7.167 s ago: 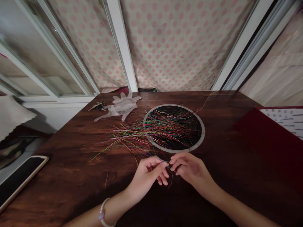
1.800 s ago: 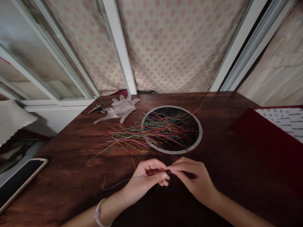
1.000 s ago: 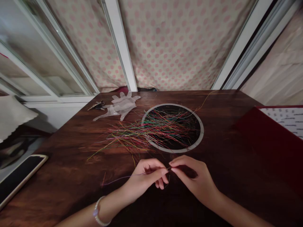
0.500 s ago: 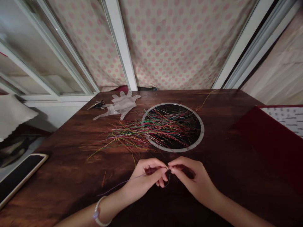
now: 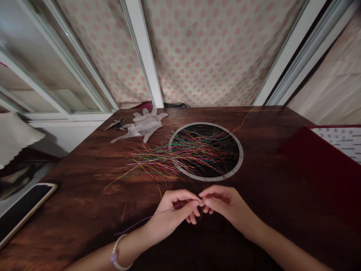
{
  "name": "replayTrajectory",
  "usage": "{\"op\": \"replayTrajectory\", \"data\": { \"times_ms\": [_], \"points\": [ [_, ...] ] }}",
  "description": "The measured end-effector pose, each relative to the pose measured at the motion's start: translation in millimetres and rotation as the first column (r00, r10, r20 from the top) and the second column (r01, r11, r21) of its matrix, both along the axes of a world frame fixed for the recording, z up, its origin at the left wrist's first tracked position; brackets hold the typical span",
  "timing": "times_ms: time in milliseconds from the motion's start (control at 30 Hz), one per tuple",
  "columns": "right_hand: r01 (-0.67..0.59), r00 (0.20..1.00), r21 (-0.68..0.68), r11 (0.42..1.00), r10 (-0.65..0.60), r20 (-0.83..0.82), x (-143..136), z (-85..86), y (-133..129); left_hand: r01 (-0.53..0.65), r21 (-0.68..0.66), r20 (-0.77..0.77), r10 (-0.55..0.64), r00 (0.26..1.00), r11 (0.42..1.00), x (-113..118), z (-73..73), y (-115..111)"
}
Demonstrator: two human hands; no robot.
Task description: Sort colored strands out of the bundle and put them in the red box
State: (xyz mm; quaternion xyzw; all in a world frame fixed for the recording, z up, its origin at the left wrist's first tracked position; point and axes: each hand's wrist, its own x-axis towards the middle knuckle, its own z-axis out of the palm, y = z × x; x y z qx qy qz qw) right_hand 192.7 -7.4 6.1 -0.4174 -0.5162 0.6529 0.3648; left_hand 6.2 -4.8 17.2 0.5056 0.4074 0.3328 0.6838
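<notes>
Wire [image 5: 141, 220]: thin and purple, running out from between thumb and forefinger of the left hand [image 5: 173, 210], across the base of that thumb, its loose end near the beaded bracelet [image 5: 114, 256] on the wrist
Left grip: thumb and forefinger pinched closed on the wire, the other fingers loosely curled beneath
Right grip: fingers of the right hand [image 5: 224, 203] bent, tips meeting the left ones; whether they clasp anything I cannot tell
Short strand [image 5: 201, 216]: dark, hanging just below the meeting fingertips
Loose strands [image 5: 152, 162]: a many-coloured heap beyond both hands, partly over a pale-rimmed black disc [image 5: 241, 150], partly on the table [image 5: 84, 162]
Orange bit [image 5: 123, 213]: on the tabletop, left of the left hand
Clear glove [image 5: 146, 124]: lying well beyond the left hand, keys [image 5: 115, 125] just beside it
Red box [image 5: 313, 165]: well to the right of the right hand
</notes>
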Motion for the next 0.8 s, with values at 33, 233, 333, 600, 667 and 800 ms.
{"op": "replayTrajectory", "data": {
  "times_ms": [33,233,333,600,667,800],
  "points": [
    [0.001,1.0,-0.011,1.0,-0.001,-0.005,0.1,0.0,0.3,0.0,-0.001,-0.004,0.0,1.0,1.0,0.1,0.2,-0.2],
    [0.024,1.0,-0.023,0.999,-0.024,0.0,-1.5,0.4,-0.2,0.001,0.002,-0.001,-0.001,1.0,1.0,0.2,-0.1,-0.5],
    [0.034,0.999,-0.04,0.999,-0.034,0.007,-1.9,0.6,0.0,-0.003,-0.001,-0.008,0.003,1.0,1.0,-0.1,-0.4,-0.4],
    [0.037,0.999,-0.074,0.997,-0.038,-0.006,-3.3,-2.3,0.0,-0.006,0.018,-0.023,0.007,1.0,1.0,0.0,-2.2,-0.9],
    [0.034,0.999,-0.06,0.998,-0.034,0.008,-3.4,-1.0,-0.3,-0.003,0.02,-0.024,0.003,1.0,1.0,0.1,-2.1,-1.3],
    [0.048,0.999,-0.04,0.998,-0.047,0.006,-3.4,1.9,-1.5,0.004,0.015,-0.029,-0.004,1.0,1.0,0.7,-1.0,-2.1]
  ]
}}
